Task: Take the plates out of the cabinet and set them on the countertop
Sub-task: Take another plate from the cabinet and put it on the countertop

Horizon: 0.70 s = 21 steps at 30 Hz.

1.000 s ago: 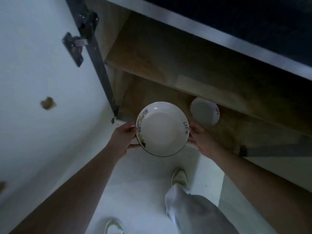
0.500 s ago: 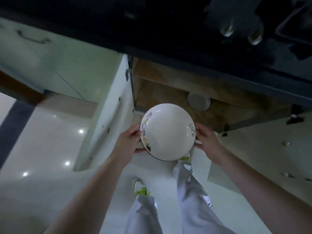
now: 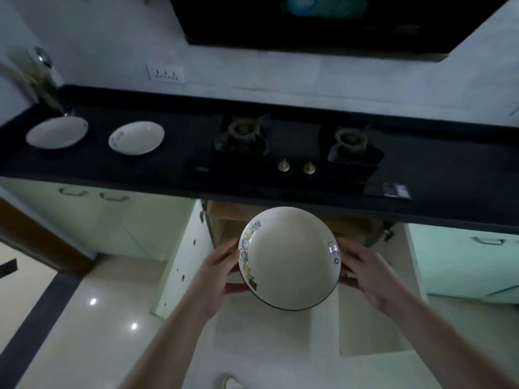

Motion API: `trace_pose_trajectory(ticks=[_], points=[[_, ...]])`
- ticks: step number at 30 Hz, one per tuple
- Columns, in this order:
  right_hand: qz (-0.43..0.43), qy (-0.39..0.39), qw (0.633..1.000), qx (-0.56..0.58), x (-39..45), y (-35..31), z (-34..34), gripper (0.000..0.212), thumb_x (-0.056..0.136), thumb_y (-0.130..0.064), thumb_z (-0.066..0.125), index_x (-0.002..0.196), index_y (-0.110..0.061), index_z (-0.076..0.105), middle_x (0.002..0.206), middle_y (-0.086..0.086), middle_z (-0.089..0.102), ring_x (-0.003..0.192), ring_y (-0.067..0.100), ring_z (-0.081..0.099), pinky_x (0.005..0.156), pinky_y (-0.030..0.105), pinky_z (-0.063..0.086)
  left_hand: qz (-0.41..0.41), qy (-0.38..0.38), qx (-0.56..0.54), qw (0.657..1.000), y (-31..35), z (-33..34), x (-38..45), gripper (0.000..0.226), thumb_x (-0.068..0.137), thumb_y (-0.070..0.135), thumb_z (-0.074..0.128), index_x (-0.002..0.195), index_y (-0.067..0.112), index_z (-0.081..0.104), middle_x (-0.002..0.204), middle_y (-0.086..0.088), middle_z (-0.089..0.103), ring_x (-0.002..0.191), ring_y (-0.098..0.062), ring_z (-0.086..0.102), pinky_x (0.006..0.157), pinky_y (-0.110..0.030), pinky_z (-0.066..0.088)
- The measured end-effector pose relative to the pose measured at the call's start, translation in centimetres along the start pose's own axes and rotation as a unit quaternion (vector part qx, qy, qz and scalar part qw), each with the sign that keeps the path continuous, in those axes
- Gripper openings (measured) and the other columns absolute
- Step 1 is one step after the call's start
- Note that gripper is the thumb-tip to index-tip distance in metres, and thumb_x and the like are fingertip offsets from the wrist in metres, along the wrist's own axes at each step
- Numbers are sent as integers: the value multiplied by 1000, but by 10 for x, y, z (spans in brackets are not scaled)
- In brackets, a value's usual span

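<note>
We held the plate (image 3: 289,258) level between both hands, left hand (image 3: 216,272) and right hand (image 3: 368,272) clasping opposite rims, with the counter (image 3: 174,164) above and ahead, its two plates (image 3: 136,137) up-left.

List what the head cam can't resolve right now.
- Cabinet interior, head view: mostly hidden behind the held plate; any plates left inside can't be seen.
- Left hand and right hand fingers under the plate: hidden by it.
- Object at the countertop's far left: motion-blurred, unidentifiable.
</note>
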State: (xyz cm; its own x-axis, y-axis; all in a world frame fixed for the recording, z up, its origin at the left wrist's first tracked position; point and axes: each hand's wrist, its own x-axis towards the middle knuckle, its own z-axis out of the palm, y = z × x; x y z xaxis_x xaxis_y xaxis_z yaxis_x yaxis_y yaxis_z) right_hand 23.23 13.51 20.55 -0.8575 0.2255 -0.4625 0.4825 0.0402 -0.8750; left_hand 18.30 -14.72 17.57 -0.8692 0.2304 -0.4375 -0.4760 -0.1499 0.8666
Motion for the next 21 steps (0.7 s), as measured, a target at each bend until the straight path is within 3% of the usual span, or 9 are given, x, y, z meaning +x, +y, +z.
trace_pose_trajectory(ticks=[3, 7, 9, 11, 14, 21], points=[[-27, 12, 999, 29, -26, -8, -32, 27, 101, -15, 50, 117, -28, 67, 104, -1, 76, 87, 15, 72, 63, 26, 57, 34, -10, 20, 999, 15, 35, -22, 28, 100, 22, 55, 104, 42, 75, 105, -2, 76, 86, -18, 74, 64, -40, 60], [-45, 36, 996, 75, -62, -5, -88, 30, 99, -15, 52, 123, -29, 64, 112, 1, 73, 102, 21, 68, 80, 40, 59, 64, -6, 34, 997, 22, 95, -44, 23, 98, 28, 58, 112, 38, 74, 105, 2, 76, 87, -18, 71, 74, -45, 56], [-46, 47, 993, 103, -82, -1, -117, 31, 99, -13, 53, 125, -26, 63, 111, 3, 73, 98, 23, 70, 75, 38, 61, 69, -5, 40, 997, 20, 125, -57, 23, 96, 28, 59, 112, 36, 74, 95, 6, 76, 79, -15, 66, 79, -45, 51], [-60, 49, 988, 131, -101, 3, -146, 28, 99, -12, 54, 122, -23, 65, 102, 2, 76, 87, 19, 74, 64, 31, 59, 81, -27, 38, 996, 17, 155, -67, 23, 96, 27, 59, 111, 36, 75, 93, 4, 77, 73, -13, 68, 69, -39, 54], [-74, 56, 983, 156, -126, 8, -182, 26, 99, -11, 54, 120, -21, 66, 97, 1, 77, 78, 15, 74, 62, 29, 58, 73, -50, 29, 996, 14, 191, -81, 23, 96, 25, 59, 109, 33, 76, 100, -3, 78, 75, -16, 74, 54, -34, 57], [-81, 59, 971, 217, -156, 14, -226, 22, 97, -15, 58, 114, -21, 70, 101, 5, 77, 83, 18, 73, 67, 32, 60, 63, -81, 53, 993, 18, 233, -96, 27, 97, 25, 55, 115, 31, 74, 110, -6, 76, 85, -19, 74, 57, -34, 57]])
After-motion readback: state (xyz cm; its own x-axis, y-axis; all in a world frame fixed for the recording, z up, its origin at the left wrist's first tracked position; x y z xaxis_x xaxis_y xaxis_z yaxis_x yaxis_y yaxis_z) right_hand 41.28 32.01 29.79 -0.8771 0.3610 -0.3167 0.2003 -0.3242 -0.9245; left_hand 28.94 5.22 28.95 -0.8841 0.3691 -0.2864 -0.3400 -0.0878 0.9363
